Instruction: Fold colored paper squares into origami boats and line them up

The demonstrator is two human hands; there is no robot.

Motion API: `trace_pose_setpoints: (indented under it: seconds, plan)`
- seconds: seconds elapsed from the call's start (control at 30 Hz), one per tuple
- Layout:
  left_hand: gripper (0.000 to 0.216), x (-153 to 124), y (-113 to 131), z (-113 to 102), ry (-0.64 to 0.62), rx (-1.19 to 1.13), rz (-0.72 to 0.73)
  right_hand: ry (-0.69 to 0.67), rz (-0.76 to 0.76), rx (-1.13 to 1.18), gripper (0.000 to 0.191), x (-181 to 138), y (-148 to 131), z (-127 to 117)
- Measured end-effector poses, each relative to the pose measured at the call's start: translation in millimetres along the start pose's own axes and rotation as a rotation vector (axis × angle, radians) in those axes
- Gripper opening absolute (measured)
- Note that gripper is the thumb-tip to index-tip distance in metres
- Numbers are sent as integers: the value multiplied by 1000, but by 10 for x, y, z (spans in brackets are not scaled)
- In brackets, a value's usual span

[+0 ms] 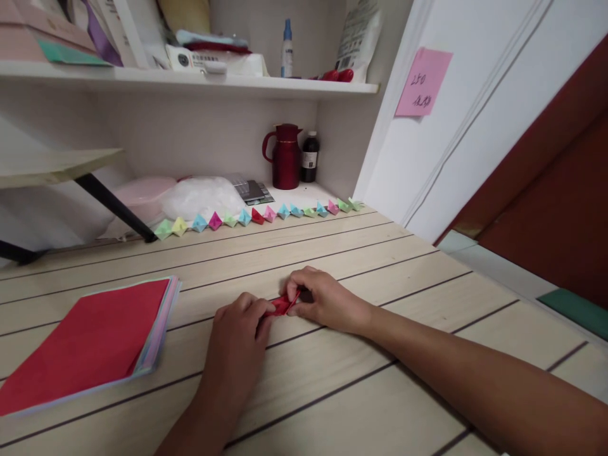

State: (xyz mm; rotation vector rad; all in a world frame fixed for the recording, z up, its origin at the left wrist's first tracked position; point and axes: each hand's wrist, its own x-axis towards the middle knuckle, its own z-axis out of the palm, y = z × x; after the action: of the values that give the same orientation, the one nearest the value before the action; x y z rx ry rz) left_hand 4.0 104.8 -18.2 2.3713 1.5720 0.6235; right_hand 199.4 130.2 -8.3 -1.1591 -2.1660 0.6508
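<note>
Both hands rest on the pale wooden floor [332, 405], pinching a small folded piece of red paper [283, 305] between them; the left hand [240, 335] has its fingers drawn together and clamped on the paper's near end; the right hand [323, 301] curls over the far end, fingertips pressed onto it. The paper lies on the boards between the two hands, near the middle of the view. To the left lies a stack of coloured paper sheets [90, 342], a red sheet on top; well beyond the hands a row of small folded paper pieces [256, 215] runs along the shelf edge; behind it stand a dark red jug [286, 156] and a dark bottle [310, 157].
</note>
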Motion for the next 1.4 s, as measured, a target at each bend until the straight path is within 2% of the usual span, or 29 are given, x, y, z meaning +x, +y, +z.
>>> trace_pose_setpoints:
  seconds: [0.13, 0.27, 0.5, 0.7, 0.83, 0.97, 1.13, 1.27, 1.4]
  plan:
    - [15, -4, 10, -4, 6, -12, 8, 46, 36, 40, 31, -16, -4, 18]
    - [13, -16, 8, 8, 36, -36, -16, 60, 11, 70, 13, -16, 12, 34]
    - [14, -24, 35, 1, 40, -136, -36, 44, 15, 108, 12, -26, 24, 31]
    - [16, -33, 82, -23, 31, -225, 38, 30, 57, 206, 36, -19, -26, 50]
    - [12, -40, 65, -23, 109, -298, 2, 1, 29, 131, 18, -6, 5, 76]
    - [21, -32, 48, -16, 135, -324, -91, 5, -4, 107, 5, -2, 25, 78]
    - [15, -23, 57, -22, 89, -329, -120, 8, -76, 68, 7, 36, 2, 66]
    - [18, -4, 39, -5, 67, -335, -122, 37, -148, -57, 7, 73, 18, 112]
    - [29, 10, 9, 16, 117, -379, -129, 54, -96, -21, 14, 63, 44, 107]
